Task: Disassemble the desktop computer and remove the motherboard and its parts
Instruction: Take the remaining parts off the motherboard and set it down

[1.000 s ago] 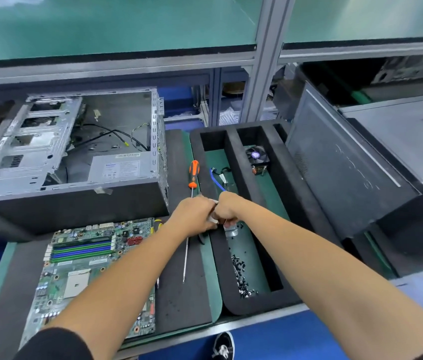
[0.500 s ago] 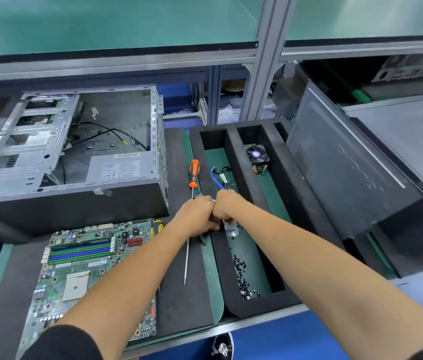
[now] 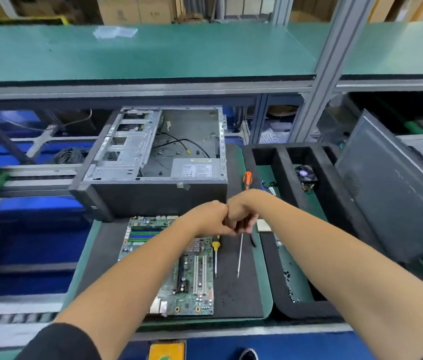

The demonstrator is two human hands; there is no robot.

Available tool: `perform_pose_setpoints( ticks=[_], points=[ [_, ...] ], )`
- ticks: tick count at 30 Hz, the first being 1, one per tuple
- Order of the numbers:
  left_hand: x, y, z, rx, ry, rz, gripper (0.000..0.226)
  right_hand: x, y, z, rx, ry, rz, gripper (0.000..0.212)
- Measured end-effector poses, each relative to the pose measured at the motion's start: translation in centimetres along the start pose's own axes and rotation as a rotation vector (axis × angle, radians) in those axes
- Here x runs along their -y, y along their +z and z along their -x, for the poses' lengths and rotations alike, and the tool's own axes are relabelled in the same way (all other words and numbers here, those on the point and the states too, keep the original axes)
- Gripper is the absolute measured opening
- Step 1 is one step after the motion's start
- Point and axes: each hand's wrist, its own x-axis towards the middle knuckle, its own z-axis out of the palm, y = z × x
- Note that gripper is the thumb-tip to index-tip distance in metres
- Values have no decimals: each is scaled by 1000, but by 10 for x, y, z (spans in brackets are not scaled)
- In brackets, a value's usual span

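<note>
Fists meet knuckle to knuckle above the worktop (image 3: pixel 231 302): my left hand (image 3: pixel 209 216) and right hand (image 3: pixel 241 214) both have the grip curled tight, and I cannot tell what, if anything, they pinch between them. The motherboard (image 3: pixel 189 268) lies flat just below and left of them, long axis running toward me, nearer my left hand. The gutted case (image 3: pixel 158 162) sits behind it.

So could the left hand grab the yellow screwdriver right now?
Probably yes. The yellow screwdriver lies in the open on the black mat, just below the left hand, with nothing covering it. But both fists are pressed together, so the left hand would have to let go first.
</note>
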Motion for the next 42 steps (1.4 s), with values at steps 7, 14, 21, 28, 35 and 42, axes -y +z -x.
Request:
perform_pose_setpoints(
  ticks=[7,14,21,28,35,42],
  points=[
    [65,-4,78,-50,-78,-32,22,92,26,-6,-141,-123,-61,11],
    [144,5,131,-224,-302,78,10,129,48,-28,-475,-59,95,2],
    [186,11,142,-414,-562,184,13,136,55,-48,-528,25,-5,28],
    [199,8,127,-321,-639,347,18,135,47,-60,-452,53,-37,27],
    [203,-2,121,-173,-650,386,14,138,42,-55,-330,118,146,20],
    [209,4,117,-208,-827,814,6,126,43,-65,-329,110,-621,24]
  ],
)
